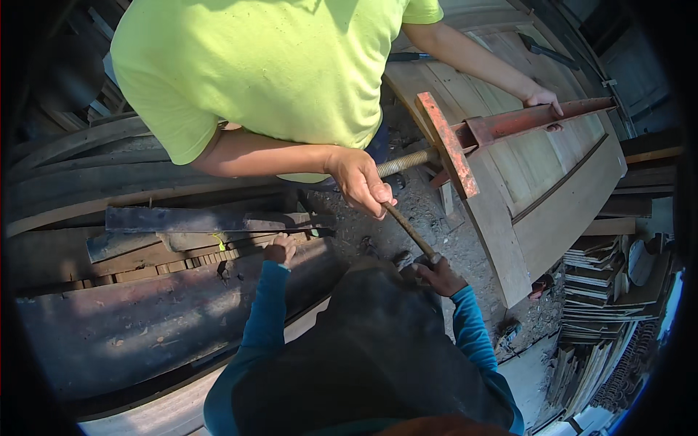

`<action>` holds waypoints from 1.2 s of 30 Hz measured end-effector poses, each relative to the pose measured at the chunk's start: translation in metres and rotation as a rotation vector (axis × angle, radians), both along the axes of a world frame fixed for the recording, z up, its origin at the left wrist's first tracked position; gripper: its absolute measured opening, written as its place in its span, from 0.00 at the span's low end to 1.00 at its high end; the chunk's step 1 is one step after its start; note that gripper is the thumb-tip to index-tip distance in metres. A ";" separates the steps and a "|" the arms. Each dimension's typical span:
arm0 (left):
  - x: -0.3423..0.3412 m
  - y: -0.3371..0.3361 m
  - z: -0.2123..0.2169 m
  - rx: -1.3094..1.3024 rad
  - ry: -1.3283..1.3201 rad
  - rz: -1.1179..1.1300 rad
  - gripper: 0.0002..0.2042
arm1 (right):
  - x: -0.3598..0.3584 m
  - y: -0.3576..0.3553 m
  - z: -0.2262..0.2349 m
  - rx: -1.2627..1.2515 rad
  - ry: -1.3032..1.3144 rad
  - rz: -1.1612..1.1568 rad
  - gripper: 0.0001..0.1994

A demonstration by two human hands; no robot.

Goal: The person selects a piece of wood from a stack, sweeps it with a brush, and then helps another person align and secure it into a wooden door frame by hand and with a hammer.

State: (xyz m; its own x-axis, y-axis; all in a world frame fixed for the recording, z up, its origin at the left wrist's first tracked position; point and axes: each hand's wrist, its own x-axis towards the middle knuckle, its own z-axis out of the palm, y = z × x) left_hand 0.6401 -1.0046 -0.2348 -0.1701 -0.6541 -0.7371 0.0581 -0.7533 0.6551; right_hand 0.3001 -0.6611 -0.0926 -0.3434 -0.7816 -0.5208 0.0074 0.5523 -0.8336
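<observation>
A red metal bar clamp [520, 120] lies across a wooden door panel [502, 174], its threaded screw [407, 161] pointing toward a person in a yellow-green shirt. From the screw's end, a thin rusty handle rod [411, 231] slants down to my right hand [440, 276], which is closed around its lower end. The other person's hand [361, 182] grips the rod's upper end; their other hand [544, 100] holds the clamp's bar. My left hand [281, 249], fingers loosely apart, rests by the wood strips [211, 258] on the left and holds nothing I can see.
A dark, dusty beam-like surface [160, 327] and a dark flat bar [196, 219] lie on the left. Curved timbers [80, 174] are behind them. Stacked thin boards [592, 291] stand at the right. A dark hand tool [547, 51] lies on the panel's far end.
</observation>
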 end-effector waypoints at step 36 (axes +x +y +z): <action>-0.187 -0.136 0.027 -0.218 0.224 -0.107 0.12 | 0.050 0.064 -0.162 0.550 0.227 0.027 0.21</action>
State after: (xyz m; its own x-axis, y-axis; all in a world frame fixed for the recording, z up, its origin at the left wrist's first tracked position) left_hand 0.4535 -1.1403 -0.2082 -0.3884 -0.7620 -0.5181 0.1473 -0.6064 0.7814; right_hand 0.3500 -0.5968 -0.2543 -0.4771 -0.4277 -0.7678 -0.1573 0.9011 -0.4041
